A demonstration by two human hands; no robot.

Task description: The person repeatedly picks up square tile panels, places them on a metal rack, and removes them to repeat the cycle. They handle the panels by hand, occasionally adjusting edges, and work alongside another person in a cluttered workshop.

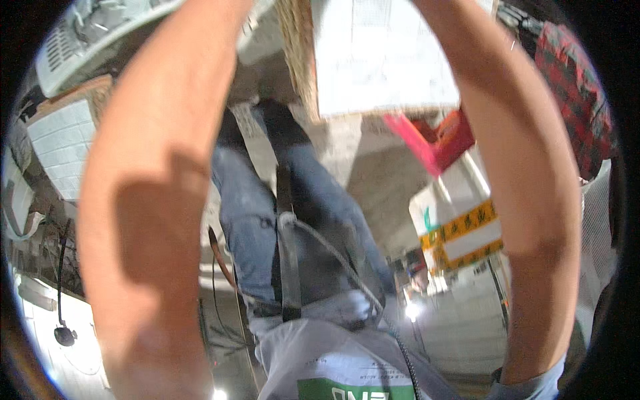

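Both of my forearms reach up past the top edge of the head view, the left forearm [150, 200] on one side and the right forearm [533, 193] on the other. My left hand and my right hand lie outside the picture, so their fingers and anything in them are hidden. Between the arms, at the top, is a block-like stack [383, 57] with a white, faintly lined top and rough brown sides. Beside its near right corner sits a bright pinkish-red angular piece [433, 143], partly behind my right forearm.
A white box [460, 250] with yellow-and-black tape stands at right. Red-and-black checked cloth [577, 87] is farther right. At upper left, a white slotted basket [63, 60] holds grey pieces; below it sits another white-topped stack [63, 140]. A cord [333, 250] hangs before my legs.
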